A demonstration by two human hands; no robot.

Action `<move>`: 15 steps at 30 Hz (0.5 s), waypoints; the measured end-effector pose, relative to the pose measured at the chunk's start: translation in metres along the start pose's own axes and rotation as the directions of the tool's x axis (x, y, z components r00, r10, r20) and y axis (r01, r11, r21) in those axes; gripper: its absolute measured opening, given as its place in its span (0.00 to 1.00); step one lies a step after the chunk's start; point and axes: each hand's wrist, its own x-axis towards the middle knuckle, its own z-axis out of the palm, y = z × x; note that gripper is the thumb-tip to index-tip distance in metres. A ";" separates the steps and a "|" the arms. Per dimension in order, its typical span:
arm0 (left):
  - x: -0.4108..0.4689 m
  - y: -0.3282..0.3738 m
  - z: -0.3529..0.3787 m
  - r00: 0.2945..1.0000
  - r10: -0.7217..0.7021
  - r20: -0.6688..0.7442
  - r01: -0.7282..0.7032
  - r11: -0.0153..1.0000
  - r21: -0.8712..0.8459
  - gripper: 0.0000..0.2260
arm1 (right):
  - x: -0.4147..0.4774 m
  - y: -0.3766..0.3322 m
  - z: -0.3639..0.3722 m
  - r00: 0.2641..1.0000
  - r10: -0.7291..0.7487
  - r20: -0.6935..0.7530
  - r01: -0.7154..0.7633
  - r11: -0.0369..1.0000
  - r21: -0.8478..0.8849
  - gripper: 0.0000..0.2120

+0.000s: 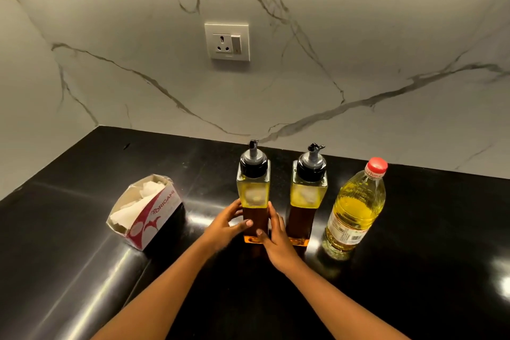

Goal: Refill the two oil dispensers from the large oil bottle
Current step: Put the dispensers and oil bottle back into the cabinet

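Slippage was the first danger here. Both hands were clamped on the left dispenser (254, 193), which stood upright on the black table (82, 257). The left hand (225, 225) had its fingers (234, 208) curled round the lower left side with the thumb across the front. The right hand (277, 240) pressed its fingers (273, 214) up the right side, thumb low on the front face. The glass was square and smooth, and any oil film on it would probably have let it slide through that grip if lifted. The right dispenser (307, 196) stood just beside it, near the right hand's knuckles, so a careless twist or pull could have knocked it over. Both black pour caps were on, and the large oil bottle (353, 210), further to the right, wore its red cap (376, 165); nothing could be poured until those came off. Both dispensers looked well filled with oil, though the exact level was hard to read, so overfilling seemed likely to spill onto the glossy table. The tissue box (146, 212) lay to the left, near enough for drips.
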 end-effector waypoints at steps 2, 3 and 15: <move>-0.014 -0.010 0.001 1.000 0.006 0.005 -0.006 1.000 -0.029 0.25 | -0.007 0.006 0.000 0.999 -0.034 0.031 0.034 0.999 -0.017 0.34; -0.021 -0.015 0.003 1.000 -0.004 0.009 0.005 0.998 -0.064 0.25 | -0.009 0.008 0.000 0.998 -0.038 0.048 0.038 0.999 -0.001 0.33; -0.096 -0.011 0.033 0.997 -0.029 -0.076 0.004 0.949 -0.314 0.24 | -0.054 -0.009 -0.018 0.977 -0.038 0.210 0.028 0.998 0.050 0.26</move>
